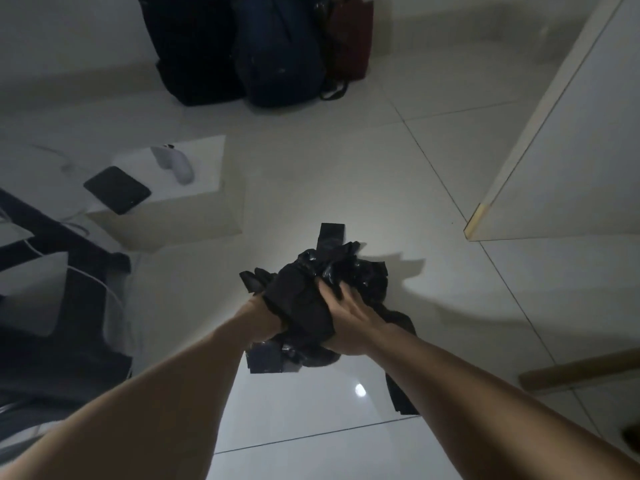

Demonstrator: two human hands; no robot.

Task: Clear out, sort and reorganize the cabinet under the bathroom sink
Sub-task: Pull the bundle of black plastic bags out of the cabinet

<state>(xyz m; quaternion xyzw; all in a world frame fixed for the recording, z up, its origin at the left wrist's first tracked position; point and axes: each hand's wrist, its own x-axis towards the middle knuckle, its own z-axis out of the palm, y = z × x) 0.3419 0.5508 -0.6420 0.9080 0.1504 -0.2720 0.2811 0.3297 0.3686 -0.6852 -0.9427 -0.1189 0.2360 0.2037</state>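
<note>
A crumpled bundle of black plastic bags hangs above the pale tiled floor at the centre of the head view. My left hand is mostly buried under the bundle and grips it from the left. From the right, my right hand grips the same bundle, its fingers dug into the shiny plastic. Loose black flaps stick out above and below my hands.
Dark backpacks and a maroon bag lean against the far wall. A white box at the left carries a white controller and a black wallet-like item. A white door panel stands at the right. Cables and dark items lie at left.
</note>
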